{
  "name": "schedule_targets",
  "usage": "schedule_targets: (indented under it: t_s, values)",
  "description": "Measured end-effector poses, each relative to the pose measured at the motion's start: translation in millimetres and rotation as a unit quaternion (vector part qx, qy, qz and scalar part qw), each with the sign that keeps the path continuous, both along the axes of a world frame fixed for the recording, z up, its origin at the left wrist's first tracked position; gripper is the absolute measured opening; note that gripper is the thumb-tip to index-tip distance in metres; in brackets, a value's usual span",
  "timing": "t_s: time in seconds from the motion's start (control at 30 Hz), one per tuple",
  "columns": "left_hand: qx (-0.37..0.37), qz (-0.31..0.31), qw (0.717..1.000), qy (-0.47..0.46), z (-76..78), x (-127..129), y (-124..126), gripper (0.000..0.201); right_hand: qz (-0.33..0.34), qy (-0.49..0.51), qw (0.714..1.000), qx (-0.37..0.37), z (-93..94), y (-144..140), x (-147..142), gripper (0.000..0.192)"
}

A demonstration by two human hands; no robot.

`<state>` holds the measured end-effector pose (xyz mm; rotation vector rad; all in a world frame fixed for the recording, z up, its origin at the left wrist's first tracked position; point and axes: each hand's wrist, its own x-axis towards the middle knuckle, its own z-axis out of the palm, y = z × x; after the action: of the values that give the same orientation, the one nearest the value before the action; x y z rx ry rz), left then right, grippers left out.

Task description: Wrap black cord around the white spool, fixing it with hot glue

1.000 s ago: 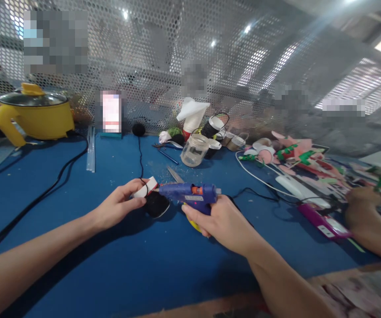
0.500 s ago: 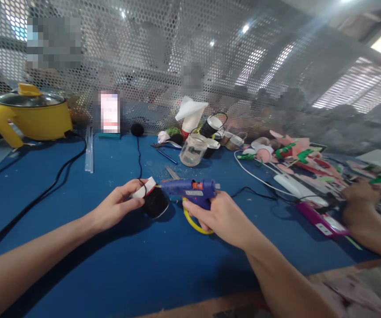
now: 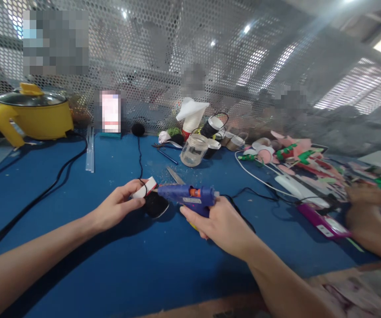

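Your blue plastic glue gun (image 3: 200, 195) met the white, red-edged band of a small cup wrapped in black yarn (image 3: 156, 206).
Your left hand (image 3: 124, 196) pinched the cup's white band between thumb and fingers, low over the blue tabletop (image 3: 137, 265), and your right hand (image 3: 221, 221) was wrapped around the gun's grip; whether the nozzle touched the cup or sat just beside it, you could not tell. A thin black yarn strand (image 3: 140, 155) ran from a round black yarn ball (image 3: 138, 129) down to the cup. Beyond the gun lay a pointed metal blade (image 3: 175, 175), near a clear plastic jar (image 3: 193, 154) with an open mouth.
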<state>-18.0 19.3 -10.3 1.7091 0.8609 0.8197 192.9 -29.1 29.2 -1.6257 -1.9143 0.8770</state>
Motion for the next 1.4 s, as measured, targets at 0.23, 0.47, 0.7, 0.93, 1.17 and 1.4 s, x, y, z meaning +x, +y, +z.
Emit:
schedule_targets:
  t_s: [0.23,0.47,0.7,0.93,1.17,1.4]
  values:
    - [0.004,0.001,1.000,0.012,-1.5,-0.4,-0.1,0.010,0.024,-0.014,0.998,0.058,-6.6,-2.9,-4.7,0.017]
    - [-0.003,-0.009,1.000,0.005,-1.1,-1.1,2.1,0.012,0.014,0.017,0.999,-0.029,-1.2,1.4,1.1,0.025]
    - [-0.016,-0.014,1.000,-0.008,-4.8,-3.2,3.3,0.020,0.038,0.056,0.997,-0.026,-2.8,11.8,13.5,0.029]
    - [-0.020,-0.007,1.000,-0.009,-6.7,-3.6,4.5,0.021,0.016,0.047,0.999,-0.023,-3.3,16.1,11.7,0.028]
    - [-0.011,-0.009,1.000,-0.007,-2.8,-2.7,3.0,0.011,0.037,0.065,0.997,-0.034,-2.7,12.2,12.7,0.026]
    - [-0.008,-0.015,1.000,-0.009,-5.2,-4.3,3.4,0.018,0.020,0.056,0.998,-0.031,-3.6,16.9,12.3,0.027]
